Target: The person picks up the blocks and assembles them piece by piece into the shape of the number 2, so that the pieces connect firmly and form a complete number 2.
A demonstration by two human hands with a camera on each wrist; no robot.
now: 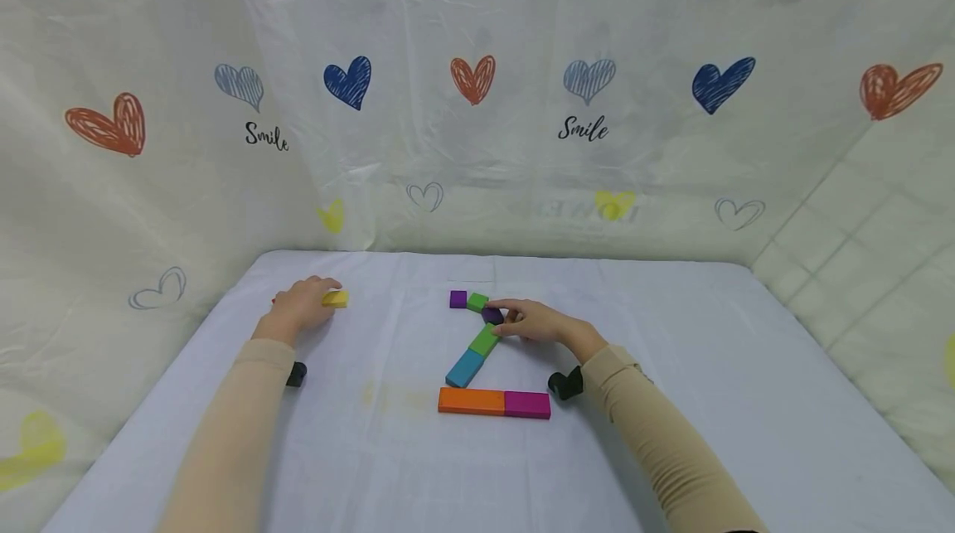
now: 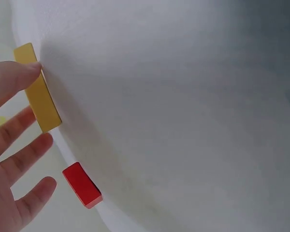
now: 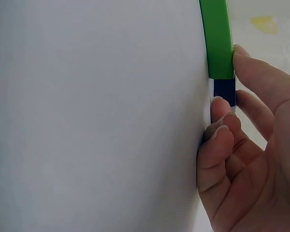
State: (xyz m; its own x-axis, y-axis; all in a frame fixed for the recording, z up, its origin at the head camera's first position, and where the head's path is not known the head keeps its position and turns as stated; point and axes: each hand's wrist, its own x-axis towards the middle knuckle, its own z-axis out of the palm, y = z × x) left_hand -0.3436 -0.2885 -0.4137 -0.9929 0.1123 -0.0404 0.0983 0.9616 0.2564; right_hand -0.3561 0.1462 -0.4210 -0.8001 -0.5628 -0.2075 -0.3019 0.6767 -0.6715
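Note:
In the head view my left hand (image 1: 300, 306) is at the table's far left, with a yellow block (image 1: 336, 299) at its fingertips. The left wrist view shows the thumb across that yellow block (image 2: 42, 104), fingers behind it, and a red block (image 2: 82, 185) beyond the little finger. My right hand (image 1: 540, 322) holds a dark purple block (image 1: 492, 315) between index finger and thumb. Its thumb also touches the long green block (image 3: 218, 43), and the other fingers are curled. A small green block (image 1: 477, 302) and a purple block (image 1: 458, 299) adjoin at the upper left.
A blue block (image 1: 465, 368) continues the slanting line below the green one. Nearer, an orange block (image 1: 472, 401) and a magenta block (image 1: 527, 404) lie end to end. Black wrist devices (image 1: 565, 384) show beside the sleeves. A heart-printed curtain (image 1: 477, 160) stands behind the white table.

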